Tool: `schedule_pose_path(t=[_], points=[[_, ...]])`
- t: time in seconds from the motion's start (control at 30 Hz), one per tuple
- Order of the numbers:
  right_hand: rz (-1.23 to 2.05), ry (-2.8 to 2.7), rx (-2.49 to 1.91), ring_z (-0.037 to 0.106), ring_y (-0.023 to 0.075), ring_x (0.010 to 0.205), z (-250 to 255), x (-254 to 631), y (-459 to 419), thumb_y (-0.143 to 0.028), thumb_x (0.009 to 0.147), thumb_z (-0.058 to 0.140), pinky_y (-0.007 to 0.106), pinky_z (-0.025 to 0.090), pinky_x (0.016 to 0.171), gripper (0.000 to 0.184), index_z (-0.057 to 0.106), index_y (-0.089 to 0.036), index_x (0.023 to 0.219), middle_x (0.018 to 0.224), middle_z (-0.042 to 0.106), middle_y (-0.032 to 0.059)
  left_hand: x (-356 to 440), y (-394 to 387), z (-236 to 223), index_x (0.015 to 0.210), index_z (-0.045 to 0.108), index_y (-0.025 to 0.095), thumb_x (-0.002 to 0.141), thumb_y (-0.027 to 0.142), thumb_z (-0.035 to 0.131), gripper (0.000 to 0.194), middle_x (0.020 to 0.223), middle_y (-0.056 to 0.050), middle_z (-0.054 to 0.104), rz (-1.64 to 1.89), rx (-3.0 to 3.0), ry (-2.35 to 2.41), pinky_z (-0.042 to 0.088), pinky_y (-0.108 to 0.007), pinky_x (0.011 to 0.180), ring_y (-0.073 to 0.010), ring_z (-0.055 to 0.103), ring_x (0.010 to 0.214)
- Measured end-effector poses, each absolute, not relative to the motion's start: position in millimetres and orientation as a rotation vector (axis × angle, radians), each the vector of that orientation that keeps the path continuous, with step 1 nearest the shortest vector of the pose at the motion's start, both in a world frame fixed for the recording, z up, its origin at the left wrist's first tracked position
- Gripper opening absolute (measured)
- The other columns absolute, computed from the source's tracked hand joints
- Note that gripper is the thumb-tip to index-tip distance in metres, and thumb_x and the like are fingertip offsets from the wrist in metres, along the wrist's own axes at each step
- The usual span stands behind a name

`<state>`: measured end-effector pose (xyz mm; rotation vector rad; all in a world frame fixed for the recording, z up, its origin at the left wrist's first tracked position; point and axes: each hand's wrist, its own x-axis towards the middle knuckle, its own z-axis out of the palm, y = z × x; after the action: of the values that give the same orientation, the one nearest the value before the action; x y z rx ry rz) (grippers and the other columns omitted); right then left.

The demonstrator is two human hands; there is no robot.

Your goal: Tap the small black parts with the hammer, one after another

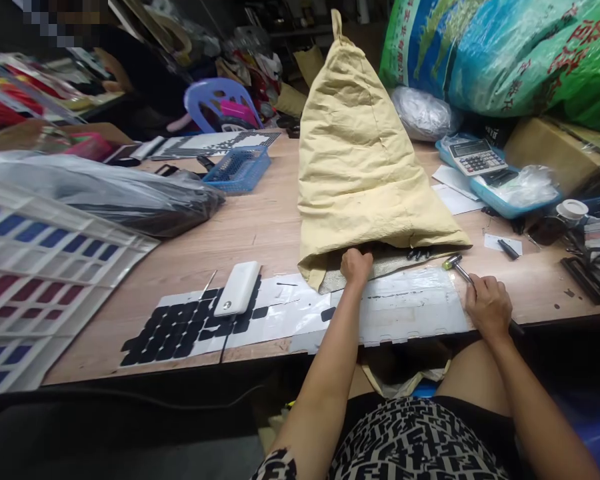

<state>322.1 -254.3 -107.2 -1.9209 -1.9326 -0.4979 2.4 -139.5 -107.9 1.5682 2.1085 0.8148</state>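
On the left of the wood-patterned desk (260,220), black rounded patches (175,330) lie on white sheets, near a white rectangular device (239,288). My left grip (357,267) is curled at the near opening of the upright pale-yellow cloth sack (365,147); I cannot tell what it pinches. At right, my right grip (487,307) closes around a small hammer (453,263) with a yellowish head.

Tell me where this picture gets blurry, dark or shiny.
In the head view, the patterned sheet at left looks smeared and stretched; the background is dim; glare streaks the green-and-blue bag; the yellow cloth bag looks clearer.
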Motion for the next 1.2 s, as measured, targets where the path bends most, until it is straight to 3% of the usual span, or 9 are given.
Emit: schedule_pose_path(t=[0.1, 0.23, 0.37, 0.53, 0.73, 0.87, 1.2], points=[[-0.457, -1.937, -1.922, 0.046, 0.0226, 0.085, -110, 323, -254, -0.024, 0.092, 0.052, 0.035, 0.034, 0.073, 0.033, 0.069, -0.019, 0.119, 0.096, 0.061, 0.0097, -3, -182, -105, 0.101, 0.068, 0.018, 0.092, 0.032, 0.059, 0.019, 0.096, -0.013, 0.071, 0.882, 1.498, 2.231, 0.049, -0.038, 0.073, -0.0296, 0.067, 0.090], [-0.415, -1.914, -1.923, 0.046, 0.0231, 0.087, -113, 324, -253, -0.024, 0.090, 0.054, 0.035, 0.035, 0.074, 0.034, 0.070, -0.019, 0.120, 0.098, 0.061, 0.0104, 8, -228, -107, 0.107, 0.065, 0.022, 0.093, 0.027, 0.061, 0.016, 0.103, -0.005, 0.068, 0.966, 1.767, 1.773, 0.050, -0.030, 0.076, -0.0199, 0.064, 0.089], [-0.389, -1.923, -1.924, 0.047, 0.0234, 0.086, -112, 326, -250, -0.027, 0.093, 0.051, 0.036, 0.036, 0.074, 0.034, 0.071, -0.019, 0.120, 0.098, 0.062, 0.0110, 24, -234, -116, 0.105, 0.068, 0.021, 0.090, 0.021, 0.066, 0.015, 0.102, -0.005, 0.065, 0.883, 1.969, 1.536, 0.050, -0.031, 0.086, -0.0202, 0.062, 0.097], [-0.254, -1.843, -1.864, 0.054, 0.0238, 0.088, -101, 319, -254, -0.030, 0.096, 0.049, 0.036, 0.043, 0.078, 0.033, 0.073, -0.018, 0.116, 0.096, 0.065, 0.0116, 21, -225, -123, 0.104, 0.070, 0.019, 0.084, 0.023, 0.075, 0.021, 0.097, -0.003, 0.061, 0.924, 1.894, 1.495, 0.049, -0.028, 0.078, -0.0160, 0.059, 0.082], [0.230, -1.758, -1.507, 0.064, 0.0228, 0.102, -73, 269, -283, -0.034, 0.101, 0.049, 0.037, 0.052, 0.092, 0.034, 0.069, -0.021, 0.125, 0.109, 0.068, 0.0107, 17, -222, -124, 0.094, 0.073, 0.019, 0.082, 0.023, 0.079, 0.014, 0.092, -0.001, 0.060, 0.936, 1.792, 1.511, 0.048, -0.028, 0.075, -0.0156, 0.057, 0.081], [0.459, -1.835, -1.373, 0.066, 0.0214, 0.098, -67, 235, -295, -0.032, 0.101, 0.050, 0.037, 0.055, 0.092, 0.035, 0.067, -0.022, 0.130, 0.107, 0.069, 0.0097, 20, -219, -128, 0.094, 0.075, 0.020, 0.080, 0.022, 0.081, 0.015, 0.090, -0.001, 0.060, 0.953, 1.763, 1.519, 0.048, -0.028, 0.076, -0.0155, 0.058, 0.082], [0.428, -1.923, -1.261, 0.067, 0.0186, 0.097, -70, 216, -292, -0.026, 0.103, 0.049, 0.033, 0.056, 0.087, 0.034, 0.067, -0.024, 0.131, 0.103, 0.069, 0.0079, 17, -215, -134, 0.093, 0.080, 0.025, 0.077, 0.018, 0.086, 0.019, 0.080, 0.002, 0.058, 1.078, 1.765, 1.420, 0.047, -0.026, 0.076, -0.0135, 0.060, 0.079]])
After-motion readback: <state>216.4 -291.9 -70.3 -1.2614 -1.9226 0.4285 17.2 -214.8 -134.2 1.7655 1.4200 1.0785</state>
